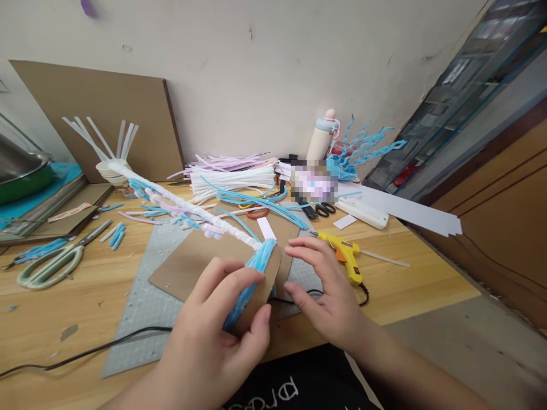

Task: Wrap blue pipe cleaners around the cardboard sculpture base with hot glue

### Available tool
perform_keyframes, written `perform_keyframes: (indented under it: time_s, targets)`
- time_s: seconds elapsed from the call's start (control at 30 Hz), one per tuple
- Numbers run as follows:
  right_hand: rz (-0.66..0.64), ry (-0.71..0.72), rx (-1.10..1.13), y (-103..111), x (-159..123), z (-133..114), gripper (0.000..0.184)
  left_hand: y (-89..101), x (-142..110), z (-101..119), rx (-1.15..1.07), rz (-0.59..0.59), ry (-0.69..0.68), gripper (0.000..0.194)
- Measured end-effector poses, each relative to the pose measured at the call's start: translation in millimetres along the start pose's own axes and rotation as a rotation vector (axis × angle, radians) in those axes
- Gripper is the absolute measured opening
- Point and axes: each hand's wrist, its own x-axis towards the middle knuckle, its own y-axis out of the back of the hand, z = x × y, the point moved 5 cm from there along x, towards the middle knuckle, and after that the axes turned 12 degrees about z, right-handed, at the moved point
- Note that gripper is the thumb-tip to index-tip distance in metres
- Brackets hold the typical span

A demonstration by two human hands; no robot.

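Note:
My left hand [226, 319] is closed on a piece of cardboard [265, 287], its fingertips on a band of fuzzy blue pipe cleaners [261, 257] that runs along the cardboard. From the top of this band a long stem wrapped in white pipe cleaner [205, 215] slants up to the left. Blue, lilac and white fuzzy tufts [183, 217] line its lower side, and its far end reaches a paper cup [111, 169]. To the right of the cardboard, my right hand [325, 290] is open, fingers curved and apart, with nothing visible between them.
A yellow glue gun [348, 256] lies beyond my right hand. Under the work are a cardboard sheet [182, 276] and a grey cutting mat [132, 336]. Scissors [64, 265] lie left; a black cord [85, 353] crosses the front. Pipe-cleaner bundles [235, 179] and a bottle [320, 142] stand behind.

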Motion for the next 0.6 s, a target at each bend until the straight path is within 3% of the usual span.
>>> perform_keyframes:
  time_s: [0.23,0.4,0.6]
  targets:
    - [-0.069,0.031,0.104,-12,9,1,0.038,5.3,-5,-2,-0.034,0.0,-0.071,0.033]
    - [-0.092,0.125,0.103,-11,10,-5,0.032,9.3,-10,-1,-0.067,0.069,-0.186,0.031]
    - [-0.107,0.133,0.106,-4,11,-12,0.043,11.2,-13,0,-0.097,0.078,-0.208,0.029]
